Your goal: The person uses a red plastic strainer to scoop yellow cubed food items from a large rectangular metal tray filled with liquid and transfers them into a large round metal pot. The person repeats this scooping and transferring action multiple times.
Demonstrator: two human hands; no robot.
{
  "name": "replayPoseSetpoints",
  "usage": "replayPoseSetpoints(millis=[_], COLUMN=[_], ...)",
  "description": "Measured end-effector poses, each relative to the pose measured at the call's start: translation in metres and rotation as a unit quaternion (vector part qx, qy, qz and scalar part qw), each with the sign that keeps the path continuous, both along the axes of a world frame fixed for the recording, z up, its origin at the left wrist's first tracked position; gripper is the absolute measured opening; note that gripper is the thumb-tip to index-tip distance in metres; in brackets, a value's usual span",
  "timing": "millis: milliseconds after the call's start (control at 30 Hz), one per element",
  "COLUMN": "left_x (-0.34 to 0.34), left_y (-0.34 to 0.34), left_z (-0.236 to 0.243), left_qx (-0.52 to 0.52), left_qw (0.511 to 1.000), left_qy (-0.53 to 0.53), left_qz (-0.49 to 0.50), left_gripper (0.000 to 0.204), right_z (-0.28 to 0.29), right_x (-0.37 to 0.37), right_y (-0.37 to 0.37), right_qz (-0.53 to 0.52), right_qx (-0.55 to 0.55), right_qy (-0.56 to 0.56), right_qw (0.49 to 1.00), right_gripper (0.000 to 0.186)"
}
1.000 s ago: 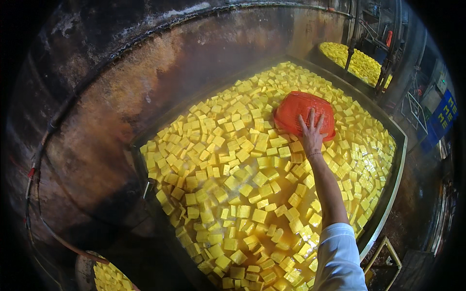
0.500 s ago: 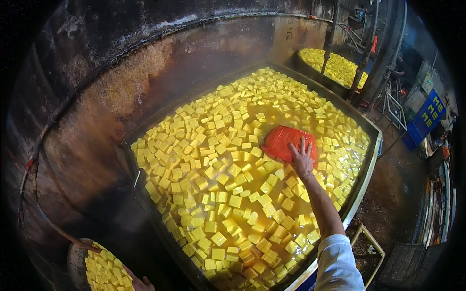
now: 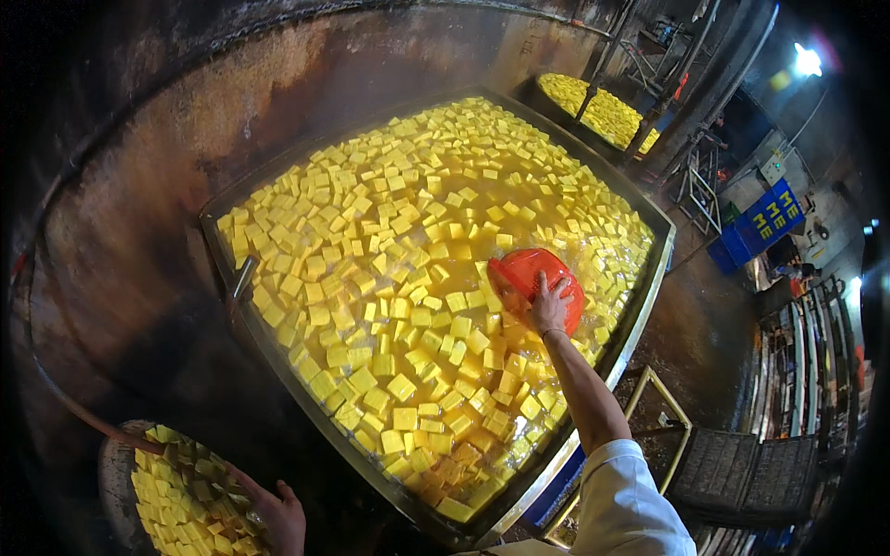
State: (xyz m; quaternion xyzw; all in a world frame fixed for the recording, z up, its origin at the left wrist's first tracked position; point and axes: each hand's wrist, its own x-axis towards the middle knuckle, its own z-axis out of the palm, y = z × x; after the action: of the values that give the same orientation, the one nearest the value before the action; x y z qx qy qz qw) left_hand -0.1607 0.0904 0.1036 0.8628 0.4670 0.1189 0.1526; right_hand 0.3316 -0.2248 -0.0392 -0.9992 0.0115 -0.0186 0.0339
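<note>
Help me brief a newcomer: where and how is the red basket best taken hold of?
Probably by the lip-like left edge of the red basket, coming from the near left: that edge seems to jut outward, while the rounded outside, where the right hand lies spread, offers little to pinch.

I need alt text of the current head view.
The right hand lies on a red basket among yellow blocks floating in a large vat. The left hand is at the edge of a round container of similar blocks.
</note>
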Motion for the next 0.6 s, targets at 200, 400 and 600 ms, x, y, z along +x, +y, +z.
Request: replayPoseSetpoints(millis=[200, 400, 600], left_x=[0.002, 0.001, -0.001], left_y=[0.003, 0.006, 0.008], left_z=[0.015, 0.024, 0.01], left_qx=[-0.068, -0.162, -0.149], left_qw=[0.995, 0.978, 0.981], left_qy=[-0.063, -0.127, -0.12], left_qz=[-0.032, -0.018, -0.039], left_gripper=[0.09, 0.09, 0.092], right_z=[0.009, 0.019, -0.006], right_x=[-0.042, -0.065, -0.042], right_y=[0.021, 0.05, 0.026], right_qz=[-0.057, -0.137, 0.024], right_qx=[0.068, 0.08, 0.135], right_qy=[0.06, 0.14, 0.119], right_qw=[0.994, 0.977, 0.983], right_gripper=[0.087, 0.094, 0.07])
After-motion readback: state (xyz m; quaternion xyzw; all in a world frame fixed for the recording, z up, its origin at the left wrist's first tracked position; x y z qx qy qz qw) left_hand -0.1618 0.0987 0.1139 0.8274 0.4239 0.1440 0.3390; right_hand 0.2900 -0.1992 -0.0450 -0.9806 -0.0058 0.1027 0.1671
